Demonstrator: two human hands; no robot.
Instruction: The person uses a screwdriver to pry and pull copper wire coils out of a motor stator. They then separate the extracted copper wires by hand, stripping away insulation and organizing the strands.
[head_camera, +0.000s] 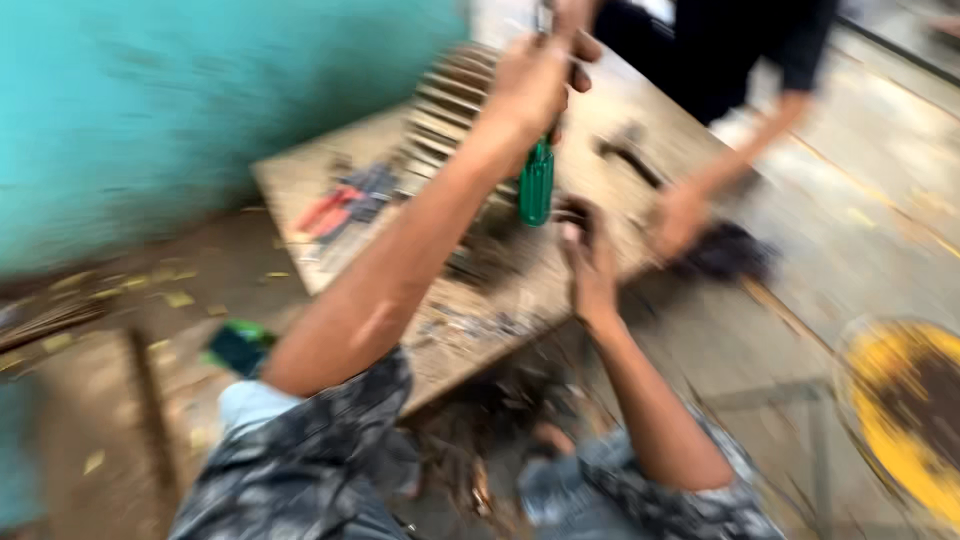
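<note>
- Above the wooden board (600, 110), our green-handled screwdriver (537, 180) hangs nearly upright, handle end down.
- Our left hand (530, 85) wraps its fingers tight around the upper part.
- Our right hand (590, 262) rests on the board; blur hides its fingers.
- Beside it, another person's hand (682, 215).

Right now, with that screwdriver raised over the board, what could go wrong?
1. The left hand grips the green-handled screwdriver above the right hand resting on the board; a slip could likely strike it.
2. Another person's hand rests at the board's edge, close to the work, and could be hit.
3. Pliers and debris lie loose on the board and may get knocked off.
</note>
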